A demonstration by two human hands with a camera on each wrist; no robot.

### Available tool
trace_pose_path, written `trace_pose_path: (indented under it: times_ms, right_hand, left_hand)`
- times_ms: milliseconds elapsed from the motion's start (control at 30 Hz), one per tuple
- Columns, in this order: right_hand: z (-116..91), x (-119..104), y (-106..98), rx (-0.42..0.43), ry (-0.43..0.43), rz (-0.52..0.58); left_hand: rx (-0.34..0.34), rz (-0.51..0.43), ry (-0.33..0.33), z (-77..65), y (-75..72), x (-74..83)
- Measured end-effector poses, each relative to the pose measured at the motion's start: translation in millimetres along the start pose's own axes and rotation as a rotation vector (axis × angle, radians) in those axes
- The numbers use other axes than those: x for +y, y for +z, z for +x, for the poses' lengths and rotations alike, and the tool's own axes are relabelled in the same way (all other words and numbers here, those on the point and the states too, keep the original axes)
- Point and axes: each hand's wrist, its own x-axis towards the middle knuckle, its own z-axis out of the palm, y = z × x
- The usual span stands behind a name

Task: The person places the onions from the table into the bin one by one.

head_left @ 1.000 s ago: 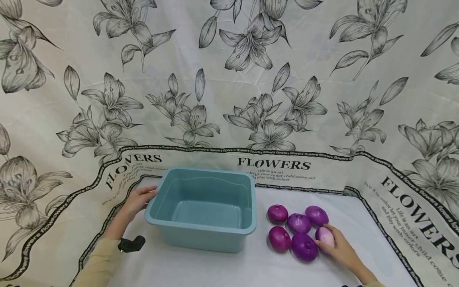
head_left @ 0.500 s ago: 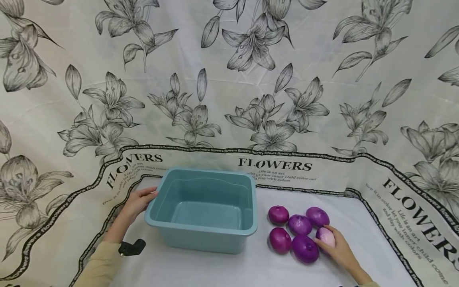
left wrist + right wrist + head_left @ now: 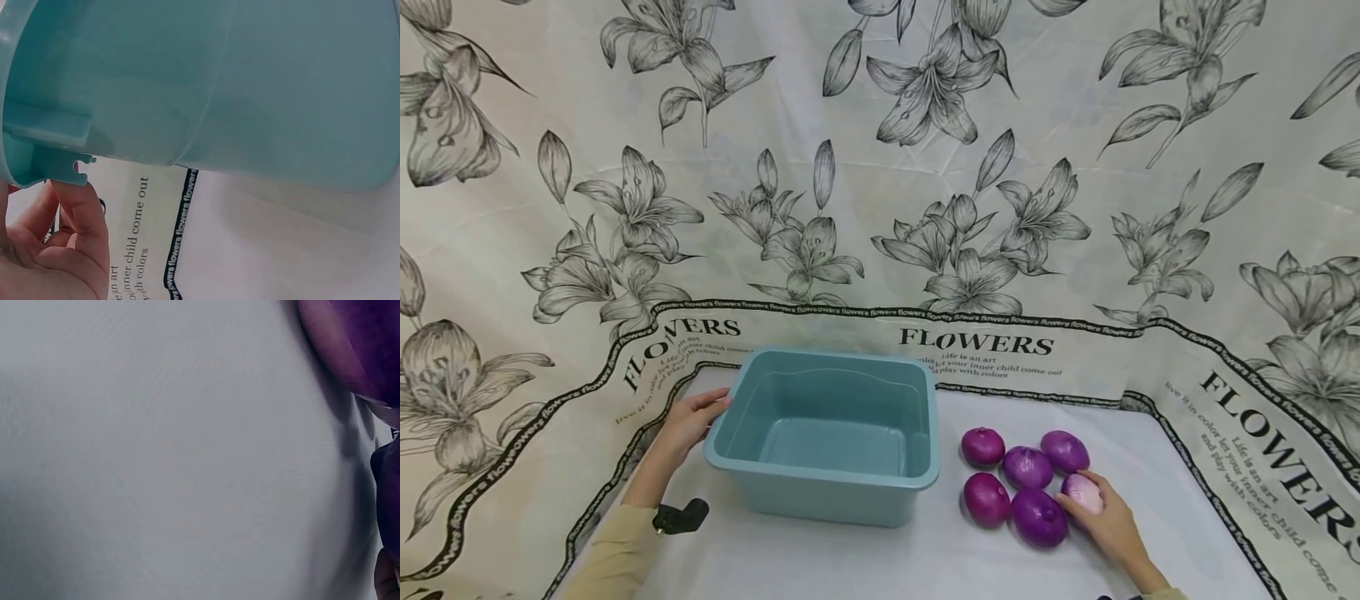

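A teal plastic tub (image 3: 820, 500) stands on the white-covered table with nothing inside it. My left hand (image 3: 688, 423) grips its left rim; in the left wrist view the curled fingers (image 3: 81, 215) reach under the lip. To the right of the tub lies a cluster of purple onions, among them a dark one (image 3: 1039, 517) at the front and a reddish one (image 3: 987, 500) beside it. At the cluster's right edge my right hand (image 3: 1108, 521) holds a paler pink-white onion (image 3: 1083, 493) between thumb and fingers. The right wrist view shows mostly tablecloth, with onions (image 3: 362, 344) at its right edge.
More onions (image 3: 1027, 467) sit close together behind the front ones. A flower-printed cloth (image 3: 970, 250) hangs behind the table and runs along both sides. White tabletop (image 3: 947, 567) stretches in front of the tub and the onions. A black wrist strap piece (image 3: 681, 517) sits by the left sleeve.
Both hands stay in place, the left at the tub and the right at the pale onion. The pale onion has turned slightly in the right hand's fingers.
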Motion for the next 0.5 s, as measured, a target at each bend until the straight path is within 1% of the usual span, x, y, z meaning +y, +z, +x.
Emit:
trace_pose_path:
  times_ms: [100, 167, 400, 500]
  right_hand:
    - [0, -2, -4, -0.001, 0.029, -0.009]
    - [0, -4, -6, 0.004, 0.033, -0.01]
    - [1, -15, -17, 0.061, -0.05, -0.039]
    - [1, -20, -21, 0.064, -0.079, -0.046]
  left_hand:
    - [0.012, -0.001, 0.001, 0.1, 1.5, -0.5]
    - [0.018, -0.009, 0.002, 0.3, 2.2, -0.6]
    - [0.025, -0.002, 0.018, -0.6, 1.4, -1.0]
    - [0.029, 0.001, 0.016, -1.1, 0.9, -1.6]
